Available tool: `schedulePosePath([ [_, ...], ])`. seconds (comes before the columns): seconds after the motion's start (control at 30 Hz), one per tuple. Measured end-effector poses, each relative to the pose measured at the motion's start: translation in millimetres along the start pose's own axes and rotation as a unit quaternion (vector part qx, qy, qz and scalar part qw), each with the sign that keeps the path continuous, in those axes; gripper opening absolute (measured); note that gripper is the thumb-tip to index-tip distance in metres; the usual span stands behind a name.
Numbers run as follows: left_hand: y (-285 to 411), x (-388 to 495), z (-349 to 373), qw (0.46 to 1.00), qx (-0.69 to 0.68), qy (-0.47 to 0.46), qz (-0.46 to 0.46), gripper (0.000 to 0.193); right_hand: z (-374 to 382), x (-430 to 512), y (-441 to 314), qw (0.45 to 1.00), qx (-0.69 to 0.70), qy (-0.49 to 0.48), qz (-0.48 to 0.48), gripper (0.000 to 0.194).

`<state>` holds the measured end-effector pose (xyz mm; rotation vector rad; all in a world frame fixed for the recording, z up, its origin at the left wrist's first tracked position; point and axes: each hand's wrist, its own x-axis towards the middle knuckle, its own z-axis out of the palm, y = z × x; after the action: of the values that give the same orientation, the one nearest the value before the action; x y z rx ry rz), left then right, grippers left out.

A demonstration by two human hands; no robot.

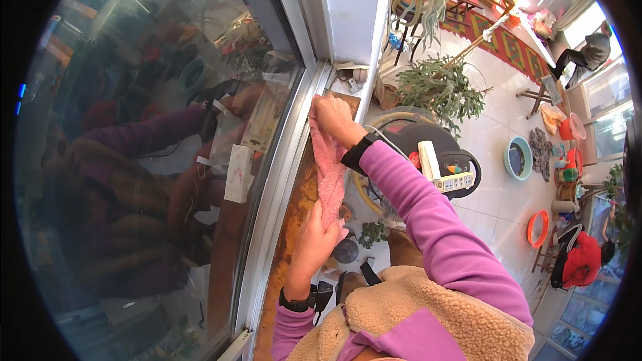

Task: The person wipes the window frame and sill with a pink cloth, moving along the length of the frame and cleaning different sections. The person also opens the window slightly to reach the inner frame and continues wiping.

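Observation:
A pink terry cloth (328,178) stretches lengthwise between my two hands, bunched and partly twisted. The fist of my right hand (332,116) grips its far end at the metal window frame (281,175), close to the corner by the white wall. Nearer my body, my left hand (312,240) holds the lower end, and a small tail of cloth sticks out past the thumb. Below the cloth runs a worn brown wooden sill (291,225). Left of the frame, the glass pane (150,160) shows reflections and several boxes behind it.
Right of the sill stands a round black stool (411,143) carrying a power strip (455,181) and a paper roll (428,159). Beyond it are a potted plant (441,90), a blue basin (518,158) and an orange basin (538,228). A person (592,52) sits at the far right.

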<state>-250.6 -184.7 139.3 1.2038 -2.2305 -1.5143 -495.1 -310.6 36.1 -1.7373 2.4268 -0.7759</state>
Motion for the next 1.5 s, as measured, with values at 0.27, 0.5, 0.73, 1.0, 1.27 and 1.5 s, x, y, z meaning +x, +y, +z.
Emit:
schedulePosePath([
  [0.27, -2, 10, 6, 1.0, -0.006, 0.01, 0.02, 0.049, 5, 9, 7, 0.999, 0.003, 0.034, 0.013, 0.013],
  [0.5, 3, -5, -4, 0.998, 0.025, -0.047, -0.02, 0.045, 18, -27, -23, 0.996, 0.052, 0.047, 0.063, 0.009],
  [0.73, -1, -2, -14, 0.998, 0.04, 0.035, 0.02, 0.048, 47, -11, -45, 0.897, 0.267, 0.117, 0.332, 0.026],
  [1.0, -10, -10, -49, 0.998, -0.006, 0.06, -0.005, 0.048, 63, 2, -60, 0.791, 0.377, 0.195, 0.441, 0.025],
  [1.27, -7, -6, -53, 0.996, 0.026, 0.08, -0.004, 0.048, 81, 24, -30, 0.748, 0.449, 0.242, 0.425, 0.022],
  [1.5, 2, -8, -50, 0.996, 0.06, 0.06, -0.027, 0.049, 98, 23, -23, 0.713, 0.504, 0.206, 0.441, 0.021],
])
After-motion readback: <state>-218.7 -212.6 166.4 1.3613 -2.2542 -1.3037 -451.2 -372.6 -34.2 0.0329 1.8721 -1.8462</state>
